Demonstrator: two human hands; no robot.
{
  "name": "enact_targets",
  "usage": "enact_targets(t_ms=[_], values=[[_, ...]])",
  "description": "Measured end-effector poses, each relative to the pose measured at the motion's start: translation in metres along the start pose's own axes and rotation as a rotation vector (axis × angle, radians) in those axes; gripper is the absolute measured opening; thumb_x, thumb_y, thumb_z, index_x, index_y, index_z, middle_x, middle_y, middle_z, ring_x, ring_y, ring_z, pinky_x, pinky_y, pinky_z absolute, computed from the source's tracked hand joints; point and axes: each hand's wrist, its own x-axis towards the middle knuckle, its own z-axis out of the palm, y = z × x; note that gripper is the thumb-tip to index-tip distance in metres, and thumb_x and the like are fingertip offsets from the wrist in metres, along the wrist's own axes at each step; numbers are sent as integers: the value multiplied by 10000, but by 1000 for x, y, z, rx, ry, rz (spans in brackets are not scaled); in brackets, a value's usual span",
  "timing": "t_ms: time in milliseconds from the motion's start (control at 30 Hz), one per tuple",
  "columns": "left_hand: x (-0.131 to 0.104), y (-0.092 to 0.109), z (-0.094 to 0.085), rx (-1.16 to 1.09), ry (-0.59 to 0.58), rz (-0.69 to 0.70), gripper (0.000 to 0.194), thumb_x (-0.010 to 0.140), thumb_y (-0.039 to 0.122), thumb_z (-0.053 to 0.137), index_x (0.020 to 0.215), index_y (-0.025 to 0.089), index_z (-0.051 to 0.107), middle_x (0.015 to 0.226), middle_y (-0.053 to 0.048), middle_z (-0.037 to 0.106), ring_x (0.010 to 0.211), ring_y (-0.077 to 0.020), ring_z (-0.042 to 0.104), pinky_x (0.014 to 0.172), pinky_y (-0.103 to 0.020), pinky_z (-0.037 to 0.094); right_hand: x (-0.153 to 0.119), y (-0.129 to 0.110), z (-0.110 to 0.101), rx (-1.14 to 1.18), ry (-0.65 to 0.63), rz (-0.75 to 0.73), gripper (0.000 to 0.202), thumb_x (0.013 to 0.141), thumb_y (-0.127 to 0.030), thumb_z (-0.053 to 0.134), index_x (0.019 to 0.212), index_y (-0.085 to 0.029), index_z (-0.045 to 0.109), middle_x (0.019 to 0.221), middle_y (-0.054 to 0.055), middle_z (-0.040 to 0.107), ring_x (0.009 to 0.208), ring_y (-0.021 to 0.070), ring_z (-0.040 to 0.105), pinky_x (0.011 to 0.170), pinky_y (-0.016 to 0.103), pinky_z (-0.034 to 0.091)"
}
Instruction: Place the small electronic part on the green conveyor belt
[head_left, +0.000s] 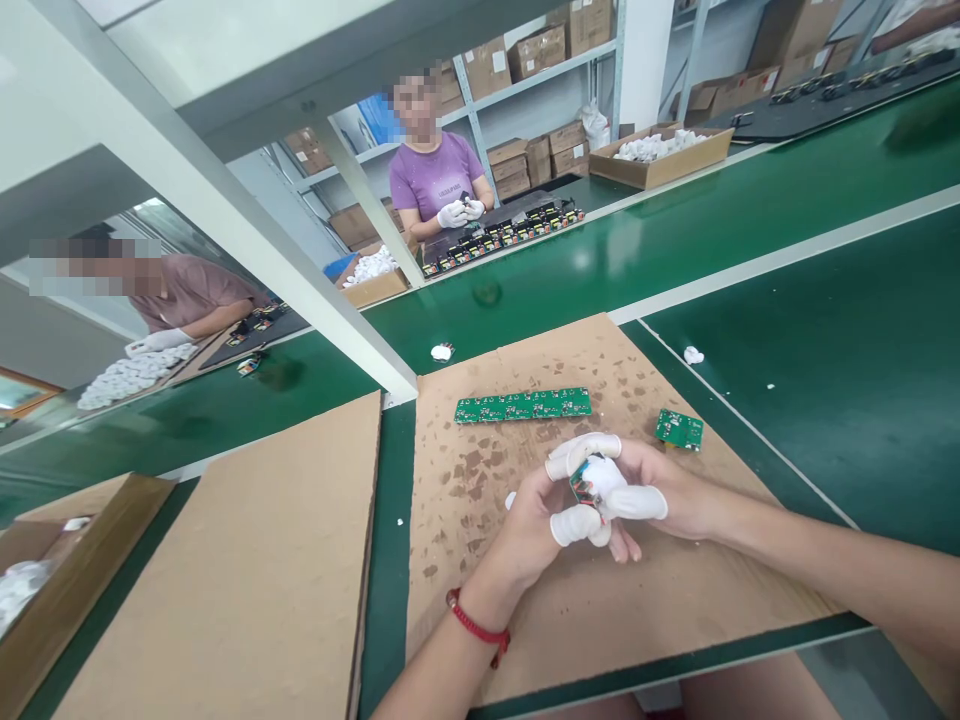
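Left hand and right hand are meeting over the stained cardboard sheet, both wearing white finger cots on thumb and fingertips. Both hands are closing together on one small white housing; a small circuit board is showing at its left side, pressed between the left thumb and the housing. Left thumb is lying under it, right index finger is arching over the top, right thumb is pressing from the right. A red cord bracelet is sitting on the left wrist.

Just beyond the hands on the same sheet: a single small green board is lying flat to the right, and a long green panel of boards is lying flat further back, well apart from each other. A second, plain cardboard sheet is lying to the left, with an open carton holding white parts at far left.

On the green belt two loose white pieces are resting near the sheet's far edge. Across the belt, a co-worker in a purple shirt is handling a part with gloved hands above a row of populated boards. Another person's gloved hand is resting at left beside a pile of white parts.
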Motion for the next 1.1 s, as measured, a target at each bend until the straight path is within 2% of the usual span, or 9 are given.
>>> enact_targets(t_ms=[100, 233, 400, 533, 667, 800, 900, 1000, 1100], values=[[0, 3, 1, 43, 66, -5, 387, 640, 400, 781, 900, 152, 638, 638, 10, 601, 501, -104, 559, 541, -247, 460, 1, -1, 2, -2, 27, 27, 392, 813, -348, 679, 1104, -152, 506, 644, 11, 680, 414, 119, 609, 359, 165, 468], [1, 2, 1, 36, 62, -10, 514, 642, 450, 769, 1050, 176, 619, 645, 25, 593, 484, -100, 555, 543, -249, 462, 3, -1, 1, 52, 7, 14, 512, 798, -530, 644, 1098, -137, 511, 686, 49, 697, 440, 143, 635, 376, 189, 495], [2, -1, 0, 7, -10, -5, 535, 696, 434, 731, 1127, 165, 562, 565, 34, 590, 474, -151, 599, 555, -303, 494, 2, 2, -1, 12, 44, 28, 430, 751, -310, 740, 1073, -149, 505, 641, 12, 688, 426, 117, 618, 372, 150, 472], [1, -2, -1, 49, 23, -30, 410, 688, 435, 736, 937, 140, 598, 574, 3, 626, 513, -164, 625, 574, -304, 501, 3, 5, -3, -25, 70, 50, 384, 789, -345, 691, 1059, -137, 515, 606, 22, 686, 386, 117, 596, 344, 152, 453], [1, 0, 0, 18, 24, -50, 397, 618, 359, 801, 891, 147, 607, 589, 20, 630, 517, -168, 641, 579, -314, 526, 4, 4, -3, -45, 94, 44, 314, 792, -360, 676, 980, -134, 563, 605, 13, 668, 405, 116, 609, 362, 155, 473], [1, 2, 0, 35, 3, -75, 329, 608, 258, 807, 849, 143, 616, 603, 1, 660, 566, -172, 660, 590, -287, 513, 4, 2, -1, -97, 56, 6, 218, 802, -315, 676, 903, -154, 569, 602, -24, 637, 381, 80, 578, 355, 129, 445], [1, 3, 0, 41, 24, -78, 359, 595, 273, 815, 867, 145, 618, 595, 4, 659, 551, -169, 651, 590, -295, 509, 3, 2, 0, -127, 79, -14, 249, 824, -373, 651, 920, -160, 566, 618, -14, 644, 383, 85, 576, 360, 142, 449], [0, 4, 0, 22, 59, -106, 424, 565, 277, 830, 909, 143, 622, 634, 8, 655, 531, -162, 641, 574, -300, 514, 4, 3, -1, -107, 103, -20, 363, 865, -506, 549, 924, -149, 576, 624, 11, 647, 398, 105, 587, 374, 172, 464], [0, 5, 0, 7, 60, -112, 393, 578, 249, 818, 902, 143, 621, 647, 3, 654, 544, -157, 644, 555, -274, 506, 4, 1, -2, -102, 73, 1, 365, 839, -470, 603, 1009, -146, 583, 627, -4, 638, 432, 112, 605, 413, 186, 491]])
